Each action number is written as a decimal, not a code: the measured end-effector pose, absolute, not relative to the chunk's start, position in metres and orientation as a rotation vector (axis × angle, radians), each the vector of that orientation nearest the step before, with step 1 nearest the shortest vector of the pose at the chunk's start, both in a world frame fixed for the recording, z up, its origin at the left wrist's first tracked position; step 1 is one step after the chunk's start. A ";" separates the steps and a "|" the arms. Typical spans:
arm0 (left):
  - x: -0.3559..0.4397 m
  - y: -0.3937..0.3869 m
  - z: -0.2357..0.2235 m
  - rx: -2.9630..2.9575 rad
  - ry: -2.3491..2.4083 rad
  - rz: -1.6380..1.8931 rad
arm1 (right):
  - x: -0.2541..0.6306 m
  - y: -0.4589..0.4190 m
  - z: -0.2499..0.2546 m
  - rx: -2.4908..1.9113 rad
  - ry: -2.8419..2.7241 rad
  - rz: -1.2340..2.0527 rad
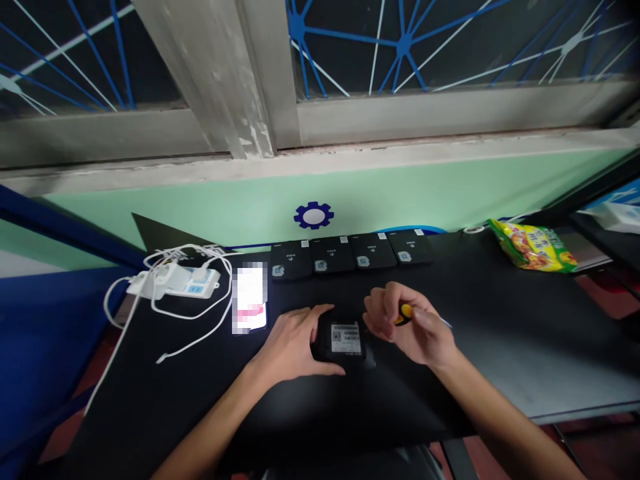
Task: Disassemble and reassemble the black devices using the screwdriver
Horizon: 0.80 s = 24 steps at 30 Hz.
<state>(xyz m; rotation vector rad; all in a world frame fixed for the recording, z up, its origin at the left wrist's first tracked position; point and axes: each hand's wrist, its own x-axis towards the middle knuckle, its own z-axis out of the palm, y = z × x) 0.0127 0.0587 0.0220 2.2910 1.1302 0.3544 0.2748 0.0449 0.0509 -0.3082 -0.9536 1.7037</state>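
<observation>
My left hand curves around the left side of a small black boxy device lying on the table, thumb along its near edge and fingers along its far edge. A white printed label with a square code faces up on it. Just to the right and raised above the table, my right hand is closed around a small yellow-and-black handle, which looks like a screwdriver's. Most of it is hidden by the fingers. A thin pale tip shows beyond the wrist side of that hand.
Several flat black boxes line the back of the black table. A lit phone lies left of my left hand. Further left are a white power strip and loose white cable. A yellow-green snack bag sits back right.
</observation>
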 end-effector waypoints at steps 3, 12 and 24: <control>0.015 0.058 0.019 2.267 1.189 0.370 | 0.277 0.048 0.057 -0.245 -0.871 1.790; 0.016 0.058 0.017 2.236 1.230 0.380 | 0.278 0.051 0.053 -0.221 -0.830 1.886; 0.014 0.058 0.013 2.224 1.217 0.380 | 0.274 0.043 0.032 -0.346 -0.962 1.949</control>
